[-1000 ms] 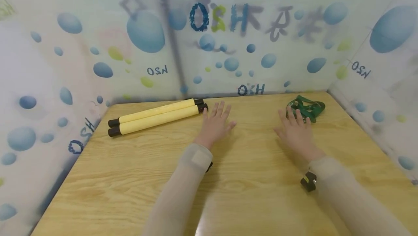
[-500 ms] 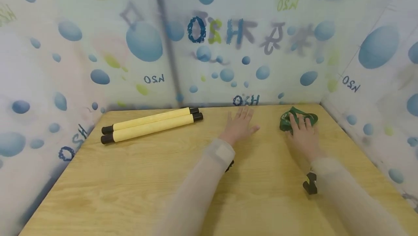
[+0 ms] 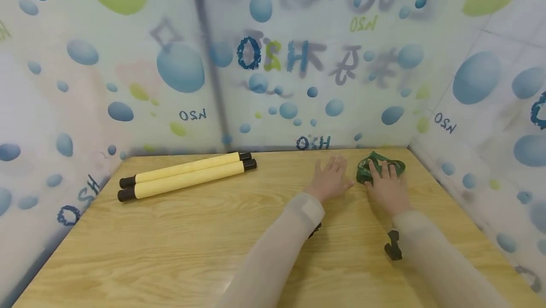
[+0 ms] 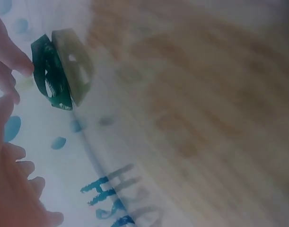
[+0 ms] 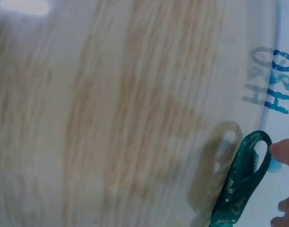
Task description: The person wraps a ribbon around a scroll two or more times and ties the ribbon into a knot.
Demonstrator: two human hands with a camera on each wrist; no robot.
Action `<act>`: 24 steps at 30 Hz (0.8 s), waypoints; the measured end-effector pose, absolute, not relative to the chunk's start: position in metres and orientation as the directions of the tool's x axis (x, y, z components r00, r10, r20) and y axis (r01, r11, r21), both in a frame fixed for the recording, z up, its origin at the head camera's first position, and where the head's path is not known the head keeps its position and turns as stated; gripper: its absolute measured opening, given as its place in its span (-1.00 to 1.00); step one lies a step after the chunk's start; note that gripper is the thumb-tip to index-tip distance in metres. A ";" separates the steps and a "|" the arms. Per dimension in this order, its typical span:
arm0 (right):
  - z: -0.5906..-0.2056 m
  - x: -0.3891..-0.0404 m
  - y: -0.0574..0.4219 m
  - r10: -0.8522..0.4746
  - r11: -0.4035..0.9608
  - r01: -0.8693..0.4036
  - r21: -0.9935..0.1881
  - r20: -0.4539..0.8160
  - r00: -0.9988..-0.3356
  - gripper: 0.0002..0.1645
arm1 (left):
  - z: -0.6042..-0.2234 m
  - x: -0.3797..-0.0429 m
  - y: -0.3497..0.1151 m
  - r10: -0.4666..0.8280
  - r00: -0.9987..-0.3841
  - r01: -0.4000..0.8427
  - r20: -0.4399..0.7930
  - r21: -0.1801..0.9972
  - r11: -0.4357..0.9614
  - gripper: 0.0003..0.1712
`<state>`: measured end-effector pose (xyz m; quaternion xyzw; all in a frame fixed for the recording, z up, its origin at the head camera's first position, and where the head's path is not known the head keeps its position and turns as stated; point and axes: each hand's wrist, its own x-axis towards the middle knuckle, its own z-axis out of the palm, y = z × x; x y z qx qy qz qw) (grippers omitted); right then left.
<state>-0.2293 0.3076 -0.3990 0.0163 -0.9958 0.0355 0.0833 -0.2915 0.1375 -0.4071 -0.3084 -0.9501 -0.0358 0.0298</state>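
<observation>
A loosely coiled green ribbon point(image 3: 363, 171) with pale print lies at the back right of the table. My right hand point(image 3: 389, 192) reaches over its near side, fingers extended forward and slightly spread. One fingertip is right at a loop of the green ribbon point(image 5: 241, 184) in the right wrist view. To the left, my left hand point(image 3: 328, 180) is held palm down with relaxed fingers and nothing in it, its thumb toward the ribbon. The left wrist view has the left hand point(image 4: 14, 189) at the lower left, below the ribbon point(image 4: 58, 71) and the right fingers.
Two yellow rods with black ends, a front one point(image 3: 187, 181) and a back one point(image 3: 187, 168), lie side by side at the back left of the wooden table point(image 3: 170, 246). A patterned wall covering point(image 3: 264, 123) encloses the back and sides.
My right hand has come forward over the ribbon. The left hand has moved right, from beside the rods toward the ribbon. The head view has tilted up, so the scene sits lower.
</observation>
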 end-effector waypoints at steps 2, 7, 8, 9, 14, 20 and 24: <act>-0.402 -0.232 0.307 -0.016 0.996 -0.029 -0.078 0.161 -0.987 -0.29 | -0.407 -0.294 0.142 0.588 -0.804 0.592 0.090 0.030 0.805 -0.18; -0.408 -0.236 0.309 0.009 0.993 -0.008 -0.114 0.142 -0.990 -0.35 | -0.408 -0.300 0.154 0.598 -0.797 0.600 0.089 -0.009 0.800 -0.22; -0.408 -0.237 0.309 0.009 0.994 -0.007 -0.113 0.140 -0.990 -0.36 | -0.409 -0.301 0.156 0.602 -0.794 0.604 0.086 -0.008 0.797 -0.22; -0.408 -0.237 0.308 0.009 0.994 -0.006 -0.107 0.140 -0.990 -0.37 | -0.410 -0.303 0.158 0.605 -0.792 0.607 0.081 -0.012 0.795 -0.23; -0.410 -0.241 0.306 0.012 0.997 0.001 -0.072 0.156 -0.988 -0.43 | -0.413 -0.307 0.170 0.624 -0.779 0.621 0.058 -0.056 0.782 -0.30; -0.414 -0.253 0.304 0.037 0.996 0.023 -0.082 0.175 -0.984 -0.48 | -0.406 -0.309 0.170 0.620 -0.783 0.615 0.049 -0.088 0.783 -0.35; -0.416 -0.256 0.313 0.061 0.996 0.046 -0.078 0.207 -0.976 -0.56 | -0.397 -0.306 0.174 0.640 -0.766 0.637 0.056 -0.067 0.768 -0.39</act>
